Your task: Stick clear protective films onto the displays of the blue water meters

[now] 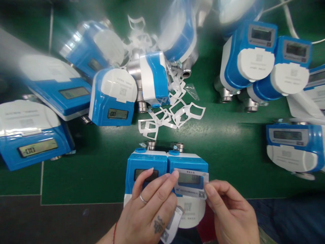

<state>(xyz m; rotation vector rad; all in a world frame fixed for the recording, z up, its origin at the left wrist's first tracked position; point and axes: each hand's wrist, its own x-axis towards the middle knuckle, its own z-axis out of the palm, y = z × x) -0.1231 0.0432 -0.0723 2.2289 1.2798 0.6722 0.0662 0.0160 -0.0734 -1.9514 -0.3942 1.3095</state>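
Two blue-and-white digital meters stand side by side in front of me, the left meter (132, 166) partly covered by my left hand (154, 206). Across the display of the right meter (188, 157) lies a grey framed label (189, 192), slightly tilted. My right hand (228, 210) pinches its right edge between thumb and fingers. At its left edge, a fingertip of my left hand presses the label, the other fingers stretched over the left meter. Beneath the left palm, another label piece (172, 225) sticks out, apparently held there; the left thumb is hidden.
White cut-out label frames (177, 113) lie scattered on the green table (228, 142), near a clear plastic bag (192, 91). Several meters stand around, including an unlabelled one (113, 98) at left, two labelled ones (256, 64) at right and another (291, 145) at the right edge.
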